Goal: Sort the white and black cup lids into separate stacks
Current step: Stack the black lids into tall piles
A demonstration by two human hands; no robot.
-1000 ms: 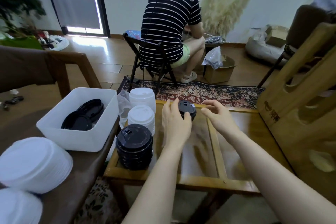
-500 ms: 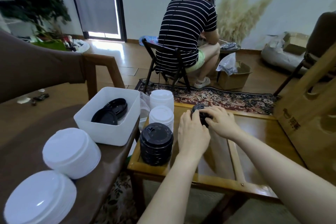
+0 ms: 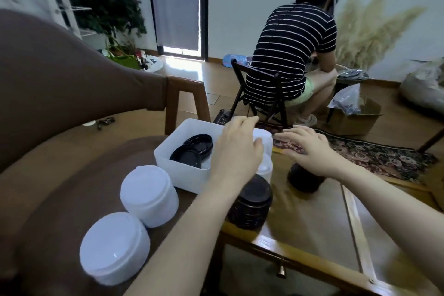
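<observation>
We work across a low glass-topped table (image 3: 312,218) with a brown cushioned seat (image 3: 72,175) on our left, and on that seat sit two big stacks of white lids (image 3: 149,194), one nearer us than the other. Beyond them stands the white bin (image 3: 185,175), which holds a few loose black lids (image 3: 192,149). On the table itself we have a near black lid stack (image 3: 252,202), a far black lid stack (image 3: 305,180) and a white lid stack (image 3: 263,142) at the bin's corner. Our left hand (image 3: 236,154) hovers over the bin's edge and the white stack, fingers loosely curled; we cannot tell whether it grips anything. Our right hand (image 3: 310,149) is spread open and flat, empty, just above the far black stack. To do this step well, we judge that we should reach into the bin for one black lid at a time, keep it level, and seat it squarely on a black stack without knocking the white one beside it.
</observation>
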